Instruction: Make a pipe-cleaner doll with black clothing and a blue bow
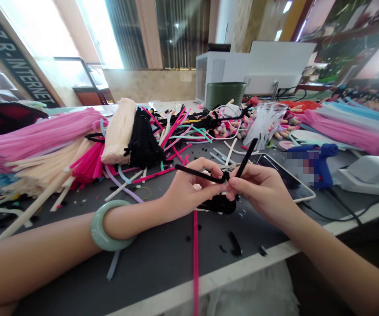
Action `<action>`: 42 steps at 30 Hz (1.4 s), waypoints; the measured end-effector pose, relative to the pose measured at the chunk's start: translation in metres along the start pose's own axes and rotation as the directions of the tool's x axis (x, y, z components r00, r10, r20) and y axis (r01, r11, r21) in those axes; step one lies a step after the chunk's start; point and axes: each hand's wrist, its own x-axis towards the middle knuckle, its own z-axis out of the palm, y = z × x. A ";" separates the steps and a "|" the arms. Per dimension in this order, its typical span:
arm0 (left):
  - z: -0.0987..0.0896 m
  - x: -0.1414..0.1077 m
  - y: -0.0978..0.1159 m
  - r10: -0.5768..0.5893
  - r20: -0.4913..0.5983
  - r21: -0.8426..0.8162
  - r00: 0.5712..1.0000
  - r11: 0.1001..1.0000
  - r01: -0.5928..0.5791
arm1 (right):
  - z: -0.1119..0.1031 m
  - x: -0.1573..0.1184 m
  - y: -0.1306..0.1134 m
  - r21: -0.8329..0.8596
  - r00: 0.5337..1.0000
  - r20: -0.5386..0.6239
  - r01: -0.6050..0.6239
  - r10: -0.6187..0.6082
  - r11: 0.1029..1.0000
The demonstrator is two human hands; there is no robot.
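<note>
Work surface: a grey mat [163,274] on a long table with a white front edge [229,268]. Two black chenille stems [202,174] are held above the mat, joined at a small twist between the hands. One stem is pinched narrowly by the fingers of the left hand [189,189]. The twist and the upright stem are pinched narrowly by the fingers of the right hand [262,193]. A pale green bangle [110,224] is worn on the left wrist.

A black fuzzy piece [219,204] is placed on the mat just below the hands. A pink stem [195,259] is laid over the table edge, and black snippets [234,244] are scattered nearby.

To the left, bundles of pink stems [34,136], cream stems [119,131] and black stems [143,140] are stacked. Loose multicoloured stems [183,131] are heaped behind the hands. Further back are a clear plastic cup of white stems [265,125] and a green bin [225,94]. To the right, a dark-screened tablet [284,177] is laid beside the right hand, and a blue glue gun [321,164] is partly blurred.

Room: tall bright windows [100,30] are seen behind the table, and a dark sign lettered "INTERNET" [12,57] is mounted at the left.
</note>
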 end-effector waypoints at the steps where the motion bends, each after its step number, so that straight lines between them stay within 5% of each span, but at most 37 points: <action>1: 0.000 0.000 0.000 0.016 0.002 0.003 1.000 1.000 -0.016 | 0.000 0.000 0.000 0.001 1.000 -0.002 -0.001 0.001 1.000; 13: -0.001 0.001 0.004 -0.071 0.043 0.014 0.997 0.997 0.070 | 0.003 0.000 0.000 -0.012 0.999 -0.034 -0.036 0.036 0.999; 23: -0.004 -0.003 0.003 -0.012 0.072 0.107 0.997 0.994 0.004 | 0.002 0.000 -0.001 -0.077 0.999 0.006 -0.042 0.043 0.996; 35: -0.004 0.001 0.008 -0.150 0.127 0.053 0.980 0.988 0.144 | 0.004 0.000 -0.005 -0.253 1.000 -0.010 0.015 -0.018 0.967; 42: -0.002 0.001 0.006 -0.211 0.114 -0.052 0.971 0.975 0.218 | 0.003 -0.001 -0.003 -0.181 0.997 -0.072 0.012 -0.026 0.983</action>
